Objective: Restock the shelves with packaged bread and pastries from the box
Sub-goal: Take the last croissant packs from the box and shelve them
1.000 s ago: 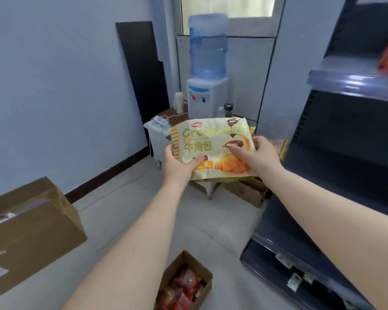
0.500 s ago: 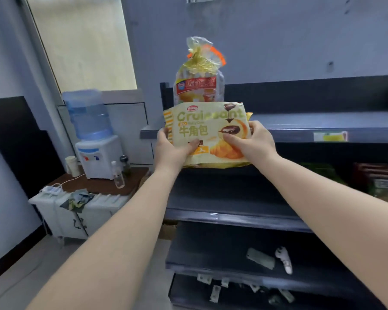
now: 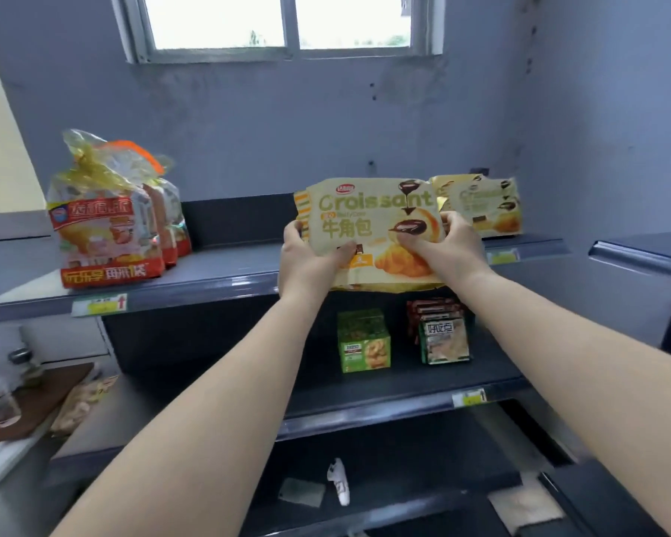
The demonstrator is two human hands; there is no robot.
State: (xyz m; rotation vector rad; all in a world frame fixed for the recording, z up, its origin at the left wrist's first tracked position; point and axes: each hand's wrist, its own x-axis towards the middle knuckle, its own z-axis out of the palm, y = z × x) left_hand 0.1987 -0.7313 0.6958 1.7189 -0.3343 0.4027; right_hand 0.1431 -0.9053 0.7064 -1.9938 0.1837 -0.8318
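Observation:
I hold a pale yellow croissant bag (image 3: 369,222) upright in front of the top shelf (image 3: 225,273), at its front edge. My left hand (image 3: 307,261) grips the bag's lower left side and my right hand (image 3: 448,246) grips its lower right side. A second croissant bag (image 3: 485,207) stands on the same shelf just behind and to the right. Sliced bread bags (image 3: 101,219) in clear wrap with red labels stand at the shelf's left end. The box is out of view.
On the middle shelf (image 3: 365,405) stand a green snack box (image 3: 364,346) and a stack of brown and green packets (image 3: 442,335). The bottom shelf holds loose price tags (image 3: 338,478). A small table with a bottle (image 3: 1,405) is at the left. Another shelf unit (image 3: 643,253) adjoins on the right.
My view has swung right and up from the floor and water dispenser to the shelves. Both hands have carried the croissant bag up to the top shelf, right of the bread.

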